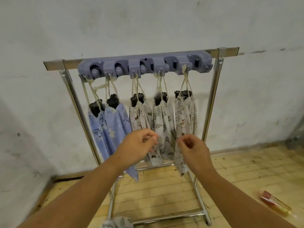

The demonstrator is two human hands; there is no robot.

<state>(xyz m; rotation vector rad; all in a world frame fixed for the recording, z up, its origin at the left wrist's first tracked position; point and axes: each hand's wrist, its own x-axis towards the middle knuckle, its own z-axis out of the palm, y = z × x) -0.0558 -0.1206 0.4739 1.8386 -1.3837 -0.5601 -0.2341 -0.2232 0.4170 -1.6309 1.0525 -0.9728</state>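
Head view: steel rack [212, 96] standing on plank floor [164, 186] against white wall. Grey-violet hook rail [148, 63] fixed along top bar, carrying five drawstring bags hung by cords, dark contents showing at each neck.

From left: two blue bags [115, 125], one pale printed bag [138, 117], then leaf-print bag [162, 122], fourth in row, and animal-print bag [185, 116], fifth and last, hanging just beside right post.

Left hand [138, 145] raised in front of lower part of leaf-print bag, fingers curled, tips at fabric. Too blurred there: cannot tell whether gripping or only touching.

Right hand [194, 150] at lower left edge of animal-print bag, thumb and forefinger pinching fabric, remaining fingers curled.

Red packet [274, 204] lying on floor at right. Crumpled printed cloth [118, 222] at bottom edge, beside rack foot.
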